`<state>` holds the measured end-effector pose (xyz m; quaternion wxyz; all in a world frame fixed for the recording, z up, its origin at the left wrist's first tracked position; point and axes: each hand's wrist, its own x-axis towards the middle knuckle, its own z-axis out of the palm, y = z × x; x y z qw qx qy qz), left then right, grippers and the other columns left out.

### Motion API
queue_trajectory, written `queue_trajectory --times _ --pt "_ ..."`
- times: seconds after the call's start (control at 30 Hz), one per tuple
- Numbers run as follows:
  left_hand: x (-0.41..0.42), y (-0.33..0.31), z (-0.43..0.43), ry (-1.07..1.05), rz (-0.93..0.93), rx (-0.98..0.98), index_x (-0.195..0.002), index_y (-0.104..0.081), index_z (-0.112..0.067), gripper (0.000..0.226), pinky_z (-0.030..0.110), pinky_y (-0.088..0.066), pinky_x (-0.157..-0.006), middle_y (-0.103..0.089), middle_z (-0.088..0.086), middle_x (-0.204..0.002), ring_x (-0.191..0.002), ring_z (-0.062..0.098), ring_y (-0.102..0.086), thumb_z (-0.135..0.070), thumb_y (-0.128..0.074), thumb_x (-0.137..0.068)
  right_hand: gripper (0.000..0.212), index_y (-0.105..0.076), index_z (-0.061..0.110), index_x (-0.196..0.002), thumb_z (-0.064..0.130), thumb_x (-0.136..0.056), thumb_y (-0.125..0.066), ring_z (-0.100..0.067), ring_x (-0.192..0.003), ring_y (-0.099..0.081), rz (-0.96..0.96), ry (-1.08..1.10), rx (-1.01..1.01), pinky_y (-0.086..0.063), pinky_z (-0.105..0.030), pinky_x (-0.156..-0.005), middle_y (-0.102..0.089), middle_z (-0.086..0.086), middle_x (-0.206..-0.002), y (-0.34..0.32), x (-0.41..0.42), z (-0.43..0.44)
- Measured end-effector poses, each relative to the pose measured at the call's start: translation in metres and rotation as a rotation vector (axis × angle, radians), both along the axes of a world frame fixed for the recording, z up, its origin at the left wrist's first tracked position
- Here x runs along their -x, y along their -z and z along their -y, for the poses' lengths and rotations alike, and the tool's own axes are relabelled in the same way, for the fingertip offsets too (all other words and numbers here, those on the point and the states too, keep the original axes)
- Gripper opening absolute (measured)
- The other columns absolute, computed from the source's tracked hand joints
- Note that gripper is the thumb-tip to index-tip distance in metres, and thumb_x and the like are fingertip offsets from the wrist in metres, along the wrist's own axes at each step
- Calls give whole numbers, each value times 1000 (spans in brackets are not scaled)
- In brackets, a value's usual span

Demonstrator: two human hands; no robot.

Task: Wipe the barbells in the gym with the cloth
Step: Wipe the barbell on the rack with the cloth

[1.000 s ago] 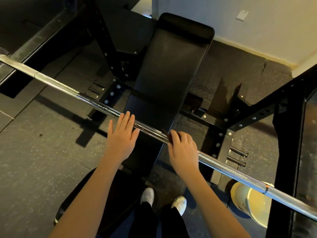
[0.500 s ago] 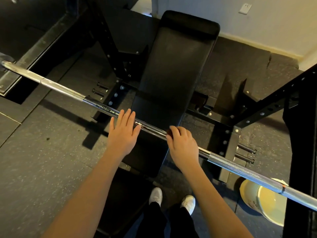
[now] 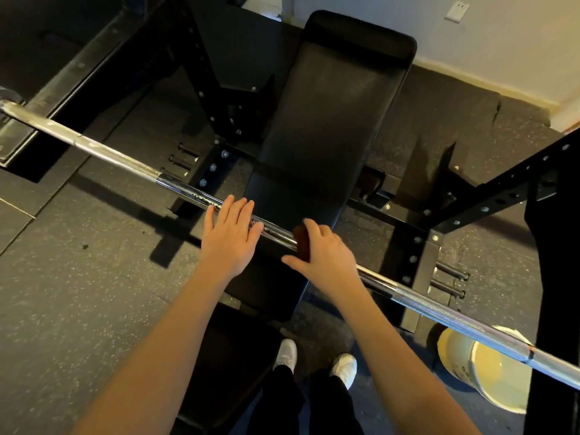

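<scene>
A long chrome barbell (image 3: 175, 185) runs from the far left down to the lower right, across a black bench. My left hand (image 3: 230, 235) rests flat on the bar with straight fingers. My right hand (image 3: 324, 254) sits just to its right and holds a small dark reddish-brown cloth (image 3: 302, 241) wrapped over the bar, fingers curled over it and thumb sticking out towards me. Most of the cloth is hidden under the hand.
A black padded bench (image 3: 329, 130) lies under the bar, inside a black rack (image 3: 489, 202) with bolted uprights. A pale yellow bucket (image 3: 483, 372) stands on the rubber floor at the lower right. My white shoes (image 3: 317, 359) are below. A white wall (image 3: 486, 36) stands behind.
My right hand has slid slightly left along the bar towards my left hand, and the cloth now shows at its left edge. My left hand stays flat on the bar.
</scene>
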<state>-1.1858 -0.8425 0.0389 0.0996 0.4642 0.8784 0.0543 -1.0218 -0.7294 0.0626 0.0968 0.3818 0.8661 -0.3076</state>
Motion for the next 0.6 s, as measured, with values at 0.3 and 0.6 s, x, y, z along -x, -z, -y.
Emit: queue_trajectory --times 0.3,0.6 --pt "19 4 14 22 -8 8 -148 -36 -15 77 49 -11 -118 -37 3 -154 -147 21 -22 -62 -14 -92 77 -23 31 -148 61 -86 -58 -18 -126 -42 66 -5 -126 -41 -34 -105 -39 1 -142 -6 -71 5" --pt "26 1 22 43 3 21 -150 -32 -19 83 47 -6 -119 -31 0 -157 -148 18 -16 -68 -9 -87 71 -28 30 -146 59 -89 -57 -23 -125 -45 -7 -65 -14 -44 -37 -98 -42 -2 -141 5 25 19"
